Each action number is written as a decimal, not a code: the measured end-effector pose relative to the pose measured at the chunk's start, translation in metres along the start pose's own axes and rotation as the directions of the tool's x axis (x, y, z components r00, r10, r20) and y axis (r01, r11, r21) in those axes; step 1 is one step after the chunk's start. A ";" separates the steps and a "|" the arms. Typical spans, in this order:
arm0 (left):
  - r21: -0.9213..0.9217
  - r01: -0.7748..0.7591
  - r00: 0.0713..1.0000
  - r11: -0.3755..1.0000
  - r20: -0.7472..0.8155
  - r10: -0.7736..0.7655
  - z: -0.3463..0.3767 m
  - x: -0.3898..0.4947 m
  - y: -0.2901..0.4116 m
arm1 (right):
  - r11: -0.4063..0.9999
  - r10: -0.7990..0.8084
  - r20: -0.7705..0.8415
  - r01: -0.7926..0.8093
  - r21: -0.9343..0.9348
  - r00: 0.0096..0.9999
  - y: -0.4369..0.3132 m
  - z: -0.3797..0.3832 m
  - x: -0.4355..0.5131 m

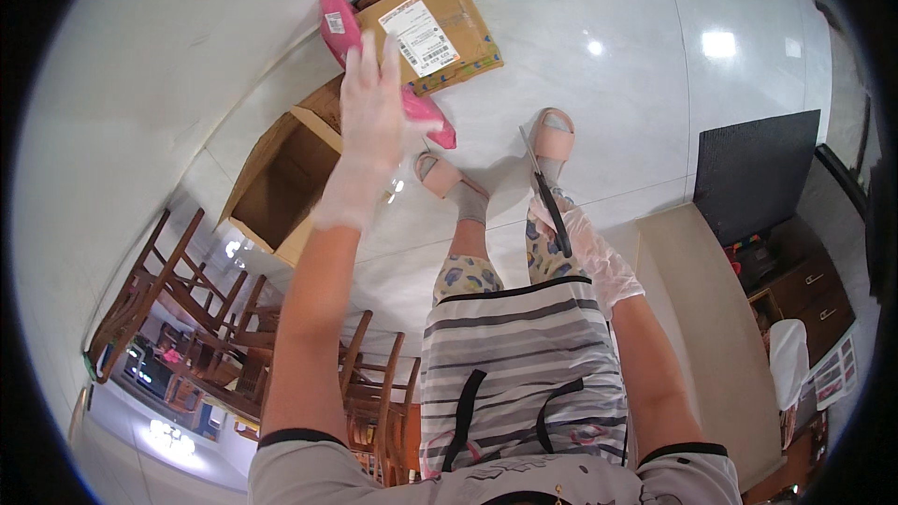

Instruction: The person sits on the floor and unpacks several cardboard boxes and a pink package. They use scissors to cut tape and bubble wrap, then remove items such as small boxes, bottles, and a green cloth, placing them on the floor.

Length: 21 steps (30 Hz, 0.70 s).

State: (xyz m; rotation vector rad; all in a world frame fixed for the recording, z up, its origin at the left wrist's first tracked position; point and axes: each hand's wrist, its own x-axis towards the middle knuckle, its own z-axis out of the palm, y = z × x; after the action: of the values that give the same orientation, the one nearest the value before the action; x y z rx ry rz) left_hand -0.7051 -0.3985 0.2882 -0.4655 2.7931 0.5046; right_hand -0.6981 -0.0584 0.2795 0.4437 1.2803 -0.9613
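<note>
My left hand, in a thin clear plastic glove, is raised with its fingers apart and nothing in them. It is blurred and overlaps the near left side of a taped cardboard box, which bears a white printed label. I cannot tell whether the hand touches it. Pink plastic packages show beside the box and partly behind the hand. An open cardboard box stands to the left, partly covered by my forearm. My right hand, also gloved, grips scissors by their black handles, the blades pointing away from me.
My feet in pink slides stand on the glossy tiled floor. Wooden chairs line the lower left near the white wall. At right are a beige cabinet or bench side, a black panel and dark drawers.
</note>
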 end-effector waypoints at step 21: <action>0.426 -0.249 0.928 0.870 0.362 0.088 0.083 0.119 0.013 | 0.871 -0.399 -0.284 0.264 -0.416 0.872 -0.043 -0.037 0.051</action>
State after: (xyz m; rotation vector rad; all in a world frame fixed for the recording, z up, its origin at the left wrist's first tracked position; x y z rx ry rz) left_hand -0.8018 -0.3868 0.1799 -0.0174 2.5086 -0.0696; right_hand -0.7555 -0.0726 0.2314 0.1003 1.8819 -0.9243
